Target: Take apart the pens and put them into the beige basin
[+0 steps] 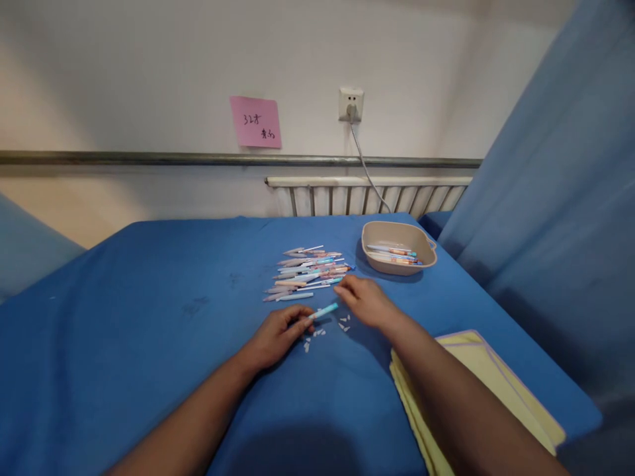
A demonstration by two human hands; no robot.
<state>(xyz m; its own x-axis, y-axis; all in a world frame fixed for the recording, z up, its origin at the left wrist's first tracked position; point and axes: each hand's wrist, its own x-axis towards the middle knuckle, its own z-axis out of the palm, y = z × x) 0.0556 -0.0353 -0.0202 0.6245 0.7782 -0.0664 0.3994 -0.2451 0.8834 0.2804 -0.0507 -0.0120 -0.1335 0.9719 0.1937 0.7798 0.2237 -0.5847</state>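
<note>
My left hand (280,334) is closed around a light turquoise pen barrel (325,311), which points up and to the right. To its right, my right hand (364,299) has its thumb and fingers pinched together at the right edge of a heap of pen parts (305,274). What it holds, if anything, is too small to tell. Pale barrels, thin white sticks and pointed grey pieces make up the heap. Several small white pointed bits (344,324) are scattered on the blue cloth, some below the barrel and some under my right hand.
A beige plastic basket (397,268) with several pens in it stands at the back right. A folded yellow cloth (476,357) lies under my right forearm. Blue sheeting (149,317) covers the table. Behind are a wall socket (351,104) with a cord, a radiator and a pink note.
</note>
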